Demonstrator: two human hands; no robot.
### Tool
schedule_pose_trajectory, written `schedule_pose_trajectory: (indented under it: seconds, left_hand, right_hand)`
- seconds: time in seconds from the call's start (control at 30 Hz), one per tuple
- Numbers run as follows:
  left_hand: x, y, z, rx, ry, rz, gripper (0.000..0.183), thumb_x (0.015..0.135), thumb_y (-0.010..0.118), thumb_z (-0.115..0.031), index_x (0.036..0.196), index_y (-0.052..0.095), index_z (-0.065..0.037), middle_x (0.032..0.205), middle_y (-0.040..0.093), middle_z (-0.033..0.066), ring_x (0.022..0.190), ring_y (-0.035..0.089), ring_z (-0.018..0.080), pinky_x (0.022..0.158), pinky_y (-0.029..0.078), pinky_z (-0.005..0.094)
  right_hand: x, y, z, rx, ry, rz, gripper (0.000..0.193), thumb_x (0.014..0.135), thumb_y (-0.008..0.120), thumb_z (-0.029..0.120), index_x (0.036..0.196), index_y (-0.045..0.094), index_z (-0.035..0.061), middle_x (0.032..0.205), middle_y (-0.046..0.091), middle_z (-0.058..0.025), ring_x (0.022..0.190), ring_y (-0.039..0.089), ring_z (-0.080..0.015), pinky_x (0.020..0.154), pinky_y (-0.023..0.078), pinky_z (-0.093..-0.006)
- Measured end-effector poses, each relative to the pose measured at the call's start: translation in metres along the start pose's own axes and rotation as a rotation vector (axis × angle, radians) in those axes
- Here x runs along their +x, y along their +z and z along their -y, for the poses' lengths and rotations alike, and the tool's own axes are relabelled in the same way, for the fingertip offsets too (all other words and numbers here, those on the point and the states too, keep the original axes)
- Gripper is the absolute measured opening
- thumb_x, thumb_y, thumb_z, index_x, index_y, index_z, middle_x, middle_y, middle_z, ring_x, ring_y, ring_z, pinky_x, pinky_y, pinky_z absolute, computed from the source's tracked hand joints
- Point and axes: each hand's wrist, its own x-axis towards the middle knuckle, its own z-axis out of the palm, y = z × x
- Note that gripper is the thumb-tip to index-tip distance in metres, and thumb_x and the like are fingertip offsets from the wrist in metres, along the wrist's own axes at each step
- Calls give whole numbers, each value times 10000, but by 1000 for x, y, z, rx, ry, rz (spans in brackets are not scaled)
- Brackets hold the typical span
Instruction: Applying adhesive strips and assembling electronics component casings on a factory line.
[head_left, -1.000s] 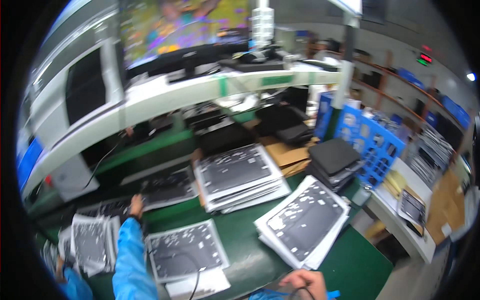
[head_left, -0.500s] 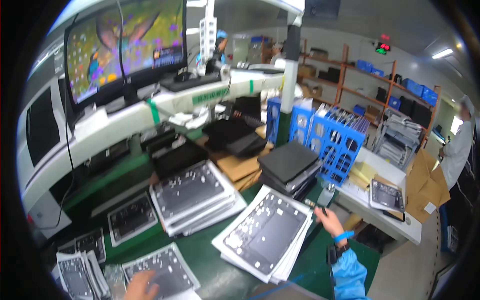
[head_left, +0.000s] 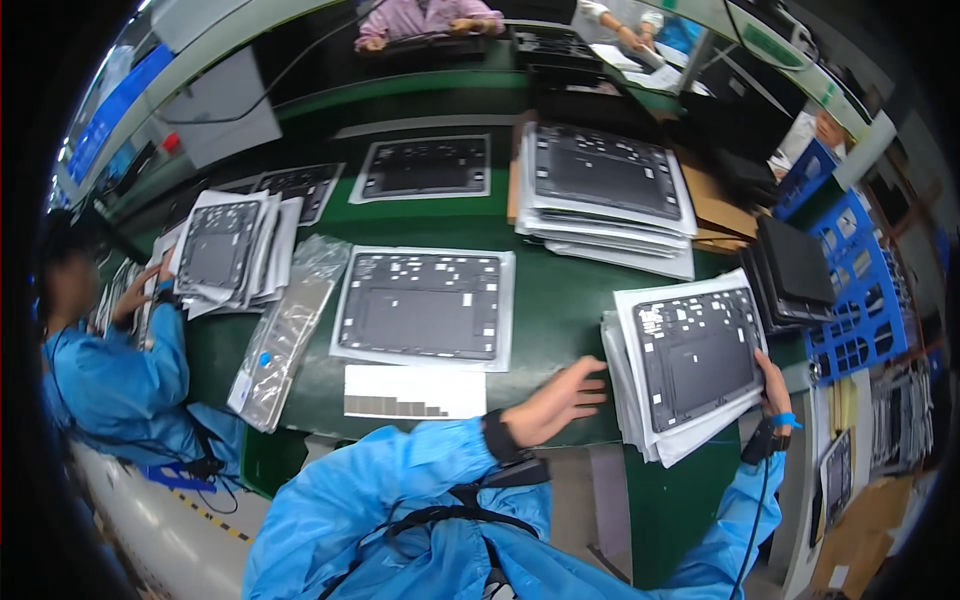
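Note:
My left hand (head_left: 560,402) is open, fingers spread, reaching toward the left side of a stack at the right; it appears just short of it. On top of that stack lies a flat dark panel (head_left: 700,365) with small white patches, backed by white sheets. My right hand (head_left: 776,390), with a blue wristband, grips the right edge of this panel; some of its fingers are hidden beneath. Left of my hands, a similar panel (head_left: 420,310) lies flat on a white sheet on the green table (head_left: 560,300). A white card with grey steps (head_left: 415,392) sits below it.
A taller panel stack (head_left: 610,185) stands behind. Another panel (head_left: 425,165) lies farther left, near a clear plastic bag (head_left: 285,340) and a further stack (head_left: 220,245). A co-worker in blue (head_left: 120,370) works at the left. Black trays (head_left: 795,265) and a blue rack (head_left: 860,290) stand right.
My view has swung left and down. My right hand has come to the right stack's edge; my left hand has left the panel at the lower left and moved toward that stack.

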Motion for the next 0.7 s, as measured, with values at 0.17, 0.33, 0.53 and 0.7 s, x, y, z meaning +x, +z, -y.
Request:
schedule_pose_trajectory:
  seconds: [0.17, 0.33, 0.53, 0.7]
  left_hand:
    - [8, 18, 9, 240, 143, -48, 587, 974, 395, -529, 1347, 509, -90, 1341, 504, 100, 1133, 490, 182, 1006, 365, 369]
    - [49, 5, 29, 302, 118, -94, 601, 1001, 358, -525, 1361, 511, -69, 1322, 542, 79, 1186, 485, 155, 1039, 354, 349]
    - [52, 15, -6, 418, 151, -230, 617, 1032, 333, -474, 1442, 419, -21, 1463, 432, 118, 1334, 387, 216, 1126, 280, 332]
    - [2, -3, -3, 307, 288, -131, 570, 1029, 399, -394, 1464, 389, -25, 1441, 450, 127, 1346, 388, 227, 1121, 305, 349]
  right_hand:
    - [-35, 17, -12, -121, 20, 20, 486, 876, 635, 538, 991, 684, 68, 722, 633, 50, 494, 490, -48, 364, 240, -233]
    - [-52, 46, -11, 140, -139, -58, 447, 946, 609, 408, 1095, 682, -7, 1012, 697, -65, 867, 648, -140, 770, 493, -274]
    - [-25, 56, -7, 184, -149, -70, 500, 949, 608, 409, 1163, 664, -39, 1090, 684, -74, 965, 623, -154, 886, 459, -280]
    - [-28, 65, 4, 117, -131, -62, 530, 954, 607, 416, 1184, 650, -61, 1083, 680, -65, 951, 621, -159, 893, 456, -285]
